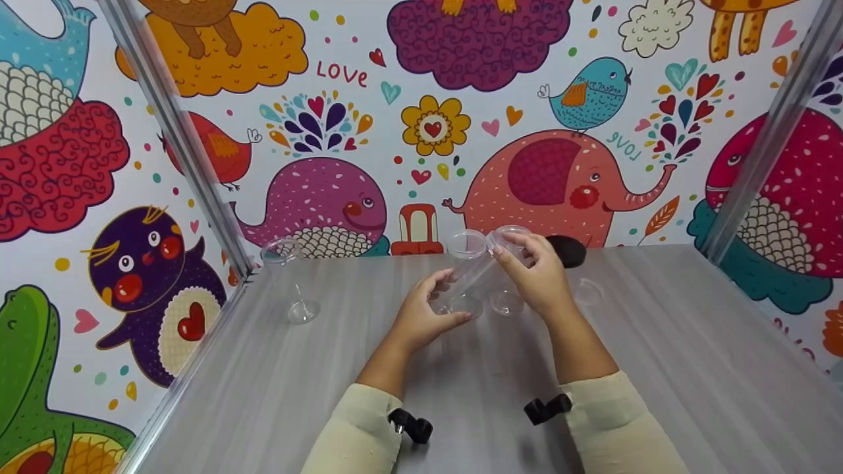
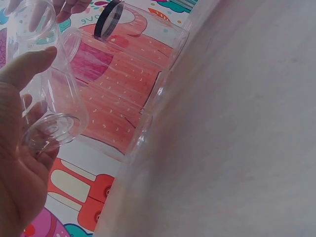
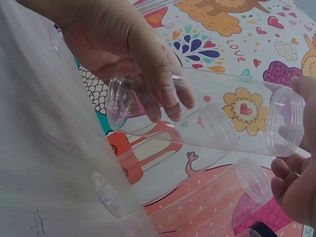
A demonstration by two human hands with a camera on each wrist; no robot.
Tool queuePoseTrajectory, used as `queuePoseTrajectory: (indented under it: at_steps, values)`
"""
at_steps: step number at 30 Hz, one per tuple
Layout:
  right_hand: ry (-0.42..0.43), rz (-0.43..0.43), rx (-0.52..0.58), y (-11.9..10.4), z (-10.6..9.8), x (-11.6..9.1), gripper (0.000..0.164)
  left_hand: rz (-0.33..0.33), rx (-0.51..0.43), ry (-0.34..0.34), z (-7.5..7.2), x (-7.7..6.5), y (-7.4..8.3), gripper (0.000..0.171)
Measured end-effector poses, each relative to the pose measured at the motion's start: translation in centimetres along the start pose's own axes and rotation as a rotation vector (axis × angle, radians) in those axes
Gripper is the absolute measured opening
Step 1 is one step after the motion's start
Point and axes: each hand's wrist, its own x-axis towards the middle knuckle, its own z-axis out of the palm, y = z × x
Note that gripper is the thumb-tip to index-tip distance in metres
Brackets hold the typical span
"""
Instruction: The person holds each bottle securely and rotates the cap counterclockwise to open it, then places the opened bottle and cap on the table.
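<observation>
A clear plastic jar (image 3: 197, 106), lidless, is tilted in the air between both hands. My left hand (image 1: 425, 316) grips it near the base, thumb on one side and fingers round the other. At the threaded mouth, my right hand (image 1: 539, 276) holds the rim between thumb and fingers. Behind the held jar, a second clear jar (image 1: 466, 243) stands upright, partly covered. Another clear jar (image 1: 507, 304) is also upright behind the hands. To the right, a black lid (image 1: 568, 251) tops a further clear jar (image 2: 153, 34), partly hidden by the right hand in the head view.
One more clear open jar (image 1: 282, 276) stands apart at the table's left rear. The grey wood-grain table (image 1: 276, 395) ends at a wall (image 1: 454, 178) printed with cartoon animals. Metal posts (image 1: 174, 131) frame the corners. Black clips (image 1: 411, 426) sit at both sleeve cuffs.
</observation>
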Motion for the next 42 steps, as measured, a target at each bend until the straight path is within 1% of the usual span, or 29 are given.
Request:
queuePoseTrajectory:
  at_steps: [7, 14, 19, 23, 27, 30, 34, 38, 42]
  values:
    - [-0.002, -0.025, 0.073, -0.03, -0.02, -0.02, 0.039, -0.001, -0.013, -0.001, 0.1, -0.06, -0.02, 0.089]
    - [-0.042, -0.041, 0.188, 0.07, -0.04, -0.09, 0.044, -0.001, -0.014, -0.005, 0.07, -0.08, -0.02, 0.087]
    - [-0.053, -0.065, 0.221, 0.18, 0.03, -0.09, 0.046, 0.0, -0.022, -0.006, 0.08, -0.05, -0.13, 0.087]
    - [-0.025, -0.105, 0.219, 0.16, 0.16, -0.02, 0.043, -0.001, -0.02, -0.002, 0.09, -0.05, -0.17, 0.088]
    - [0.018, -0.12, 0.18, 0.06, 0.23, 0.05, 0.038, -0.009, -0.001, 0.007, 0.16, -0.15, -0.09, 0.09]
    - [0.044, -0.099, 0.117, 0.09, 0.22, 0.14, 0.041, -0.012, 0.007, 0.01, 0.23, -0.19, 0.0, 0.091]
    - [0.043, -0.052, 0.053, 0.15, 0.12, 0.18, 0.046, -0.013, 0.012, 0.01, 0.21, -0.2, 0.02, 0.091]
    - [0.036, -0.033, 0.038, 0.06, 0.05, 0.1, 0.046, -0.014, 0.02, 0.009, 0.15, -0.16, -0.05, 0.092]
    - [0.046, -0.036, 0.047, 0.02, 0.19, 0.09, 0.044, -0.017, 0.017, 0.006, 0.15, -0.14, -0.09, 0.092]
